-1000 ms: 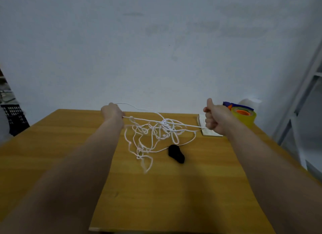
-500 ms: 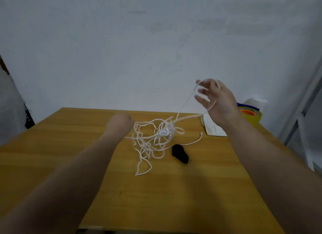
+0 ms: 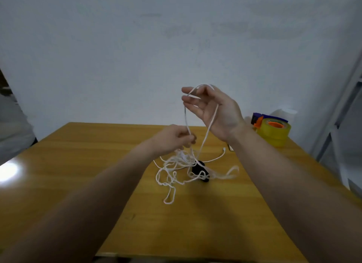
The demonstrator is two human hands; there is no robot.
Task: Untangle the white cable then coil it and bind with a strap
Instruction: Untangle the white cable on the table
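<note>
Right now, on the head view, my right hand (image 3: 213,110) is raised above the table (image 3: 78,164), palm toward me and fingers spread loosely, with a loop of the white cable (image 3: 176,170) draped over them. I judge I hold it like that so the hand acts as a form to wind turns on, or to lift one strand clear of the knot. My left hand (image 3: 176,138) sits lower, closed in a pinch on one strand of that loop just above the tangle, probably to feed or steady the cable. Most of the cable lies in a loose snarl on the wood between my forearms, one free end trailing toward the right. It crosses over a small black object (image 3: 200,171), which I take to be the strap, though I cannot tell for sure. So untangling looks far from done.

As for containers, I see none that holds anything. A yellow tape dispenser (image 3: 274,131) stands at the far right corner, well apart from the cable.
</note>
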